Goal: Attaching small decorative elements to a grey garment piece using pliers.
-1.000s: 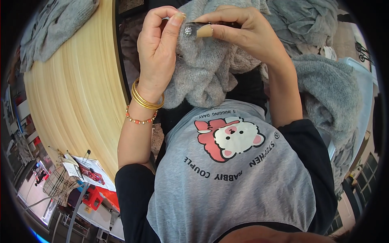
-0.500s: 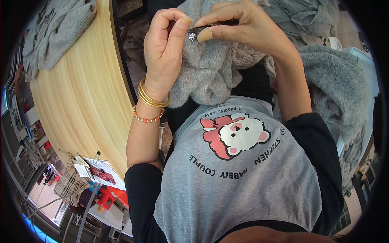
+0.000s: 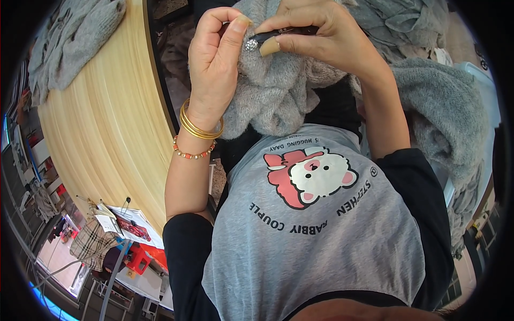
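Observation:
A fuzzy grey knit garment point(image 3: 267, 101) lies bunched on my lap under both hands. My right hand point(image 3: 316, 32) is closed on a slim black tool point(image 3: 286, 33), whose dark tip points left toward my other hand. Just below that tip, a round, sparkling silvery button-like piece point(image 3: 251, 45) shows against the knit. My left hand point(image 3: 217, 53) is closed, thumb and forefinger pinched together right beside the tip; what they pinch is too small to make out.
To my left runs a pale wooden table point(image 3: 107, 128), with a heap of grey knitwear point(image 3: 80, 37) at its far end and papers point(image 3: 131, 222) clipped at its near corner. More grey knits point(image 3: 444, 107) hang over a light blue bin point(image 3: 482, 80) on my right.
Both hands have shifted slightly to the left and up. More of the black tool shows between my right fingers, and its tip now sits just above the silvery piece.

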The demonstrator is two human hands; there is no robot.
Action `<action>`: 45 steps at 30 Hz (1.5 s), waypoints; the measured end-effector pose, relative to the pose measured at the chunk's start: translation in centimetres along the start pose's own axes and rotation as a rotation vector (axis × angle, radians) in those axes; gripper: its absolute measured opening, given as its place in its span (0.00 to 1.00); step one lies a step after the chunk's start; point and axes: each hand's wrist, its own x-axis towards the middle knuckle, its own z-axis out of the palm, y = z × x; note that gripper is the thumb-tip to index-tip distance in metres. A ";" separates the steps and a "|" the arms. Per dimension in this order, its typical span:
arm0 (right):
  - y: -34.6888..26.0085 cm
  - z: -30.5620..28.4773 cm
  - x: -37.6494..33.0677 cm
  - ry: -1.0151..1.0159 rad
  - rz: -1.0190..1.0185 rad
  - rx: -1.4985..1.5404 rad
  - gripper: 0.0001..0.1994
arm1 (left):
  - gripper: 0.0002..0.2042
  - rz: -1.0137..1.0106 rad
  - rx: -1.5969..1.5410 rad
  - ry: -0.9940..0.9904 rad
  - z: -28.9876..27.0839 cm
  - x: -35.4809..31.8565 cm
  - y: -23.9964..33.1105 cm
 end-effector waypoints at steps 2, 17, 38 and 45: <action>0.1 0.1 0.0 -0.005 -0.008 0.014 0.10 | 0.05 -0.016 -0.032 0.014 0.1 -0.1 0.0; 1.9 2.4 -0.2 0.187 0.211 0.392 0.18 | 0.04 -0.138 -0.350 0.082 -0.4 0.5 -1.6; 3.5 -0.3 -0.3 0.389 0.320 0.575 0.06 | 0.13 -0.183 -0.109 -0.044 -2.4 -0.6 -1.8; 3.4 -0.5 -0.6 0.407 0.314 0.572 0.06 | 0.14 -0.012 0.052 -0.072 -1.3 -1.0 -1.1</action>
